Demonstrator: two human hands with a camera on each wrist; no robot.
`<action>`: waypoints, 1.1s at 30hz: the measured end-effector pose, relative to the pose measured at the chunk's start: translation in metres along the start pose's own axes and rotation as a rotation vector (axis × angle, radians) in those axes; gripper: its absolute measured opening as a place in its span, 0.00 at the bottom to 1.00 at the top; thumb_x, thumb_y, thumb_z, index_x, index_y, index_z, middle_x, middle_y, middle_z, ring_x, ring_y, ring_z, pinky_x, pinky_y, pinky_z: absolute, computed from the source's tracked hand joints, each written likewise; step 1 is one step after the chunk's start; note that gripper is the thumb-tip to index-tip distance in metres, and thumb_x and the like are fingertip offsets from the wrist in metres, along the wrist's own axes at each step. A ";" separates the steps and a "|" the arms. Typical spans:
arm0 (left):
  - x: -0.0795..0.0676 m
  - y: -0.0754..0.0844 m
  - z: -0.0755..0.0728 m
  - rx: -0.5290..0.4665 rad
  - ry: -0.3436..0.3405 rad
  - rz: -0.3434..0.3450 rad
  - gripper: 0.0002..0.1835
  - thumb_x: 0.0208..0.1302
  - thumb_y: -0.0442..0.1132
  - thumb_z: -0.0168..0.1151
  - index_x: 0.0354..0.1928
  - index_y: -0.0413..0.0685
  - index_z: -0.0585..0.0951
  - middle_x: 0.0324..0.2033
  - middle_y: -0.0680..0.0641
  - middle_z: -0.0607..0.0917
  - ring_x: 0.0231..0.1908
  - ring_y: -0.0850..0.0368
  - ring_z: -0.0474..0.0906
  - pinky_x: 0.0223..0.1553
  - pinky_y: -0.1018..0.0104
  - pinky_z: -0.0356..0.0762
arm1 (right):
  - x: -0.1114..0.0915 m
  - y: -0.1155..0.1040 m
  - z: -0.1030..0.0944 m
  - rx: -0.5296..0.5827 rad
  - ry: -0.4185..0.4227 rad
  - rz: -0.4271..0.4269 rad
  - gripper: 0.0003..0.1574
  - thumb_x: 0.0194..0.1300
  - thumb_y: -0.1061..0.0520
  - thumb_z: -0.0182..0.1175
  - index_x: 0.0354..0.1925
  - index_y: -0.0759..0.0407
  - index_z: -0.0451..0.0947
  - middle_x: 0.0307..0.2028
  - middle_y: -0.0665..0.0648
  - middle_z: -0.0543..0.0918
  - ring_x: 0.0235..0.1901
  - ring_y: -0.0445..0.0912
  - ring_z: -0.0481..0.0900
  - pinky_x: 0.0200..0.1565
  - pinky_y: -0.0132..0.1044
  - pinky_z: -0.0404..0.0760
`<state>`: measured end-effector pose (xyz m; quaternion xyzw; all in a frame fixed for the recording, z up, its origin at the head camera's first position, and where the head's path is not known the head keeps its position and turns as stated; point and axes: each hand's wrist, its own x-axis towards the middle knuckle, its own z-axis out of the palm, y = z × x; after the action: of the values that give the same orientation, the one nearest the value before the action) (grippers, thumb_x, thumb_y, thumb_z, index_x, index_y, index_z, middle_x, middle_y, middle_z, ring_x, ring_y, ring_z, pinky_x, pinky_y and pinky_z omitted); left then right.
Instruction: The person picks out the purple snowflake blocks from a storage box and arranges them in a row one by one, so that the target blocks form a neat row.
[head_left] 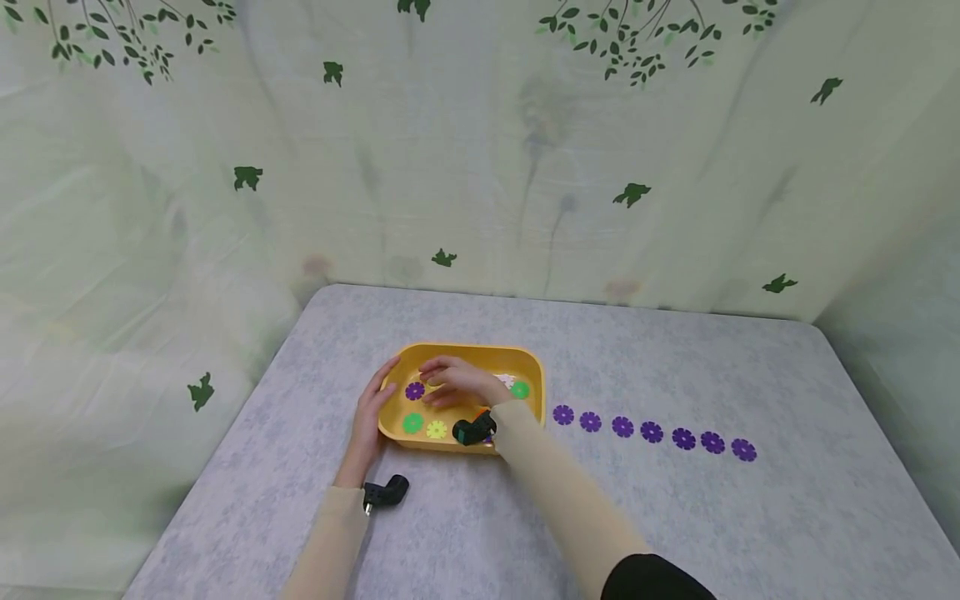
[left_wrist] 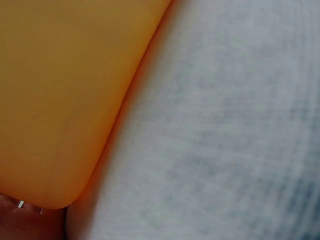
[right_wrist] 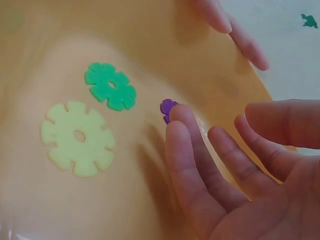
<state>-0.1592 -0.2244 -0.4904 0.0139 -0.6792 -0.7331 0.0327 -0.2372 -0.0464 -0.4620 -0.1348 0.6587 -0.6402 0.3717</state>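
A yellow tray [head_left: 480,350] sits on the table with several notched plastic discs inside. My left hand [head_left: 366,421] grips its left side, thumb over the rim and fingers along the outer wall. Over the middle of the tray is my right hand [head_left: 461,382], fingers loosely bent and apart with nothing between them. Just beyond its fingertips lies a purple disc [head_left: 414,391], partly hidden by them in the right wrist view. Nearer the front of the tray are a green disc [right_wrist: 110,86] and a yellow disc [right_wrist: 77,138]. Another green disc [head_left: 520,389] lies at the right, partly beside a pale one.
Right of the tray, a row of several purple discs [head_left: 652,432] runs across the grey table [head_left: 600,517]. A pale curtain [head_left: 480,167] with leaf prints hangs behind and beside the table. Each wrist wears a small black camera [head_left: 386,492].
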 end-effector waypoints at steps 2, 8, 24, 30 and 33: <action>0.003 -0.006 -0.002 0.006 0.004 0.009 0.24 0.75 0.35 0.41 0.71 0.47 0.63 0.70 0.50 0.61 0.70 0.58 0.52 0.68 0.66 0.51 | 0.003 0.001 0.002 0.014 0.013 0.015 0.23 0.70 0.66 0.48 0.62 0.69 0.66 0.57 0.69 0.73 0.46 0.58 0.81 0.47 0.43 0.81; 0.006 -0.013 -0.005 0.047 0.027 0.027 0.24 0.75 0.38 0.43 0.70 0.48 0.65 0.69 0.52 0.63 0.69 0.60 0.53 0.67 0.69 0.53 | 0.010 -0.002 0.012 0.055 -0.005 0.061 0.24 0.70 0.67 0.47 0.63 0.69 0.64 0.55 0.69 0.72 0.47 0.62 0.80 0.49 0.45 0.80; 0.006 -0.013 -0.003 0.034 0.024 0.015 0.24 0.74 0.38 0.43 0.70 0.47 0.64 0.70 0.49 0.61 0.70 0.56 0.51 0.68 0.66 0.53 | 0.014 -0.003 0.016 0.020 -0.005 0.096 0.22 0.68 0.71 0.43 0.59 0.74 0.67 0.50 0.67 0.75 0.49 0.62 0.78 0.53 0.45 0.77; 0.006 -0.014 -0.004 0.028 0.025 0.030 0.24 0.74 0.36 0.43 0.70 0.46 0.64 0.70 0.49 0.62 0.70 0.58 0.51 0.69 0.65 0.49 | 0.016 -0.002 0.017 -0.115 -0.010 0.070 0.18 0.67 0.70 0.46 0.53 0.76 0.72 0.44 0.66 0.80 0.45 0.58 0.81 0.49 0.44 0.80; 0.005 -0.009 -0.003 0.021 0.021 0.023 0.24 0.74 0.34 0.43 0.70 0.45 0.64 0.70 0.49 0.62 0.70 0.58 0.50 0.69 0.65 0.46 | 0.017 -0.001 0.017 -0.171 -0.012 0.055 0.16 0.67 0.68 0.48 0.50 0.77 0.74 0.43 0.66 0.81 0.45 0.57 0.81 0.48 0.42 0.81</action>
<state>-0.1638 -0.2271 -0.4994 0.0143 -0.6864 -0.7255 0.0481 -0.2382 -0.0701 -0.4647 -0.1517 0.7121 -0.5704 0.3802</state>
